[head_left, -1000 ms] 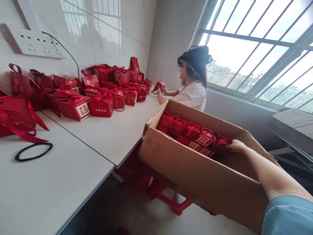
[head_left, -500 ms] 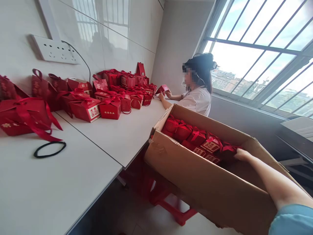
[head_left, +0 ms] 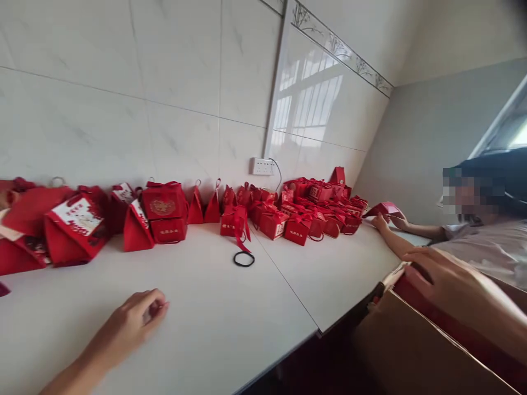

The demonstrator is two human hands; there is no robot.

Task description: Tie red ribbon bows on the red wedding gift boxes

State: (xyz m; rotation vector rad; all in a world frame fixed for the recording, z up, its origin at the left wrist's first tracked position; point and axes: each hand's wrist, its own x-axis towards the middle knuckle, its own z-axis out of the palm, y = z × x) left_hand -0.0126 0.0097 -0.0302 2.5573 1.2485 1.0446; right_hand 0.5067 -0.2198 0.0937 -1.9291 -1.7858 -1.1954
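Note:
My left hand [head_left: 138,321] hovers over or rests on the white table [head_left: 193,351], fingers curled and thumb close to them. Nothing shows in it. At the right, my right hand [head_left: 448,288] is over the near left end of the cardboard box [head_left: 428,351]. Its thumb and forefinger are apart; I cannot tell whether it touches the rim. Red shows inside the box under this hand. Red gift boxes with ribbons stand along the wall, among them a stacked pair [head_left: 167,211] and a ribboned box [head_left: 234,221].
A black elastic loop [head_left: 244,259] lies mid-table. Behind it is a dense group of red gift boxes [head_left: 319,208]. A co-worker [head_left: 489,230] at the far right holds a red gift box [head_left: 385,209] in both hands. A power strip [head_left: 262,166] is on the tiled wall.
The view has swung left. My right hand has left the ribboned gift box deep in the cardboard box and is at the box's left end. My left hand has come into view.

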